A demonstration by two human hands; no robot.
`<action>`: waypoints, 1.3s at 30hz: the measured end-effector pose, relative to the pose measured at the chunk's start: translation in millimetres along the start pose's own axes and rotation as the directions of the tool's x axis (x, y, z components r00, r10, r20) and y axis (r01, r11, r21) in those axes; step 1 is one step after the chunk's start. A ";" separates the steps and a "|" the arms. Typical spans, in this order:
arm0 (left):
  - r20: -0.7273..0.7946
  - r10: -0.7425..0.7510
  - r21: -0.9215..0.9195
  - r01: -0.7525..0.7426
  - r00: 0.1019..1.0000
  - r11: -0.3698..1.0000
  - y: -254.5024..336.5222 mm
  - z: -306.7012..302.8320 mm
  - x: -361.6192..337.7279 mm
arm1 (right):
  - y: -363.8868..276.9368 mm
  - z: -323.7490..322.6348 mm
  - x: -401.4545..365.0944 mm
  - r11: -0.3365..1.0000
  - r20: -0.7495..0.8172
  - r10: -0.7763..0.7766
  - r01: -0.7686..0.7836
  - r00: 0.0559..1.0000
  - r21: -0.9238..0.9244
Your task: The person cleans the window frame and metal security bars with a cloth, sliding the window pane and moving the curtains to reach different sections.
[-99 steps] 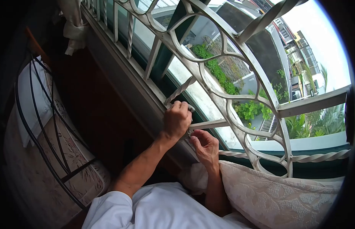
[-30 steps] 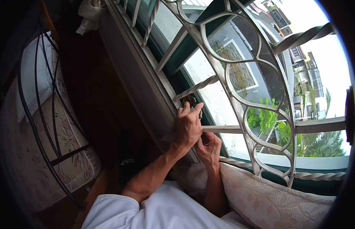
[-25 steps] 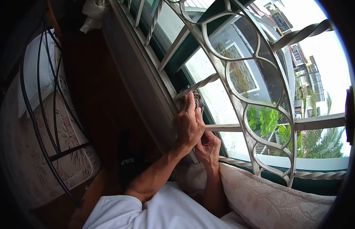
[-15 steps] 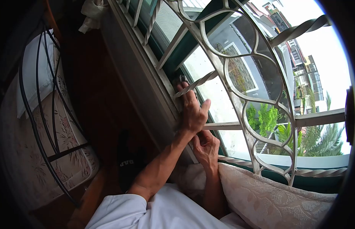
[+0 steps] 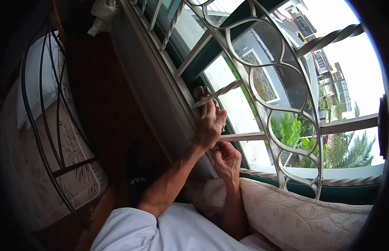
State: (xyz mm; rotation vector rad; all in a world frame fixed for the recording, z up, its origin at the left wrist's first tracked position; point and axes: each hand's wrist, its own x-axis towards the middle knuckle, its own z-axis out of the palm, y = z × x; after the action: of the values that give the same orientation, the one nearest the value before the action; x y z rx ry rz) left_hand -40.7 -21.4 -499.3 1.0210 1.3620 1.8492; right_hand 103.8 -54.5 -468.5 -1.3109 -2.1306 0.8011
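Note:
My left hand (image 5: 210,129) reaches past a twisted bar into the gap between the window grille (image 5: 258,100) and the window. Its fingers press together on a crumpled dark grey cloth (image 5: 200,91) lying in the window track, and the thumb points up along the glass side. Just nearer to me, below a flat crossbar (image 5: 243,137), is my right hand (image 5: 228,162), closed with its fingers curled in at the frame's inner edge. What those fingers hold, if anything, is hidden.
A beige patterned cushion (image 5: 303,217) rests against the window at lower right. The wooden sill (image 5: 161,88) runs along the left of the grille. Further left stand a black metal frame (image 5: 35,121) and a floral mattress (image 5: 39,167) with a white pillow (image 5: 44,83).
My left hand has drawn back slightly toward me, its thumb nearer the fingers, and more of the cloth shows. My right hand stays almost in place. The view has shifted a little.

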 end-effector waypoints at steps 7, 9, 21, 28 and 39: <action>-0.020 0.031 -0.086 -0.033 0.999 0.996 4.3 0.3 -0.7 | 6.8 2.4 0.6 0.992 0.051 0.099 -0.103 0.994 0.079; -0.124 0.015 -0.006 -0.016 0.992 1.000 -5.8 7.4 6.6 | 4.8 3.3 0.1 0.999 -0.009 0.044 -0.044 0.999 0.022; -0.229 0.243 0.133 -0.217 0.943 0.967 45.7 -52.6 -66.8 | -8.3 -4.9 2.4 0.991 0.040 0.125 -0.123 0.991 -0.054; -0.323 0.109 0.257 -0.024 0.940 0.966 9.6 -71.7 50.7 | -5.8 1.1 1.7 0.991 -0.009 0.130 -0.130 0.991 0.011; -0.276 0.195 0.384 -0.078 0.941 0.920 32.2 -53.0 62.6 | -36.3 16.5 3.8 0.972 -0.146 0.002 -0.036 0.989 -0.234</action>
State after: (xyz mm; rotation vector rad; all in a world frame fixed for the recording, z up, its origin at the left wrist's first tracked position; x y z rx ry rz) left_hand -119.3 -3.9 -463.4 1.0622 1.9257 1.9626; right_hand 69.0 -67.7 -453.9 -1.4632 -2.1486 0.4533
